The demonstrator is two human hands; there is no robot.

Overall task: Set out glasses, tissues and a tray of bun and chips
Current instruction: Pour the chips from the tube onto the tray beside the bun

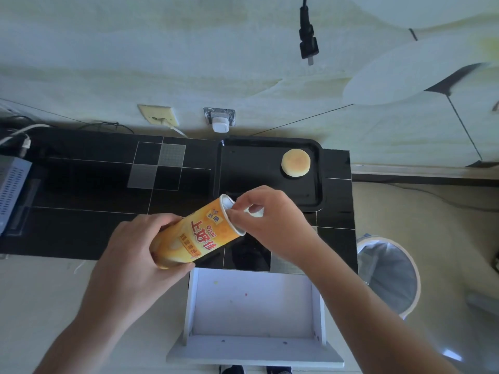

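Observation:
My left hand (135, 252) grips the lower part of an orange chips can (197, 233), tilted with its open mouth pointing up and right toward the tray. My right hand (270, 220) is at the can's mouth, its fingers curled and pinching something pale, seemingly the can's inner white tray, at the rim. A black tray (243, 168) lies on the black glass table just beyond the can. A round pale bun (296, 162) sits at the tray's far right corner. No glasses or tissues are in view.
The black glass table (94, 184) runs along the wall. An open white drawer (253, 306) juts out below the table's edge in front of me. A lined waste bin (388, 273) stands on the floor at right. A grey device (12, 184) sits at the table's left end.

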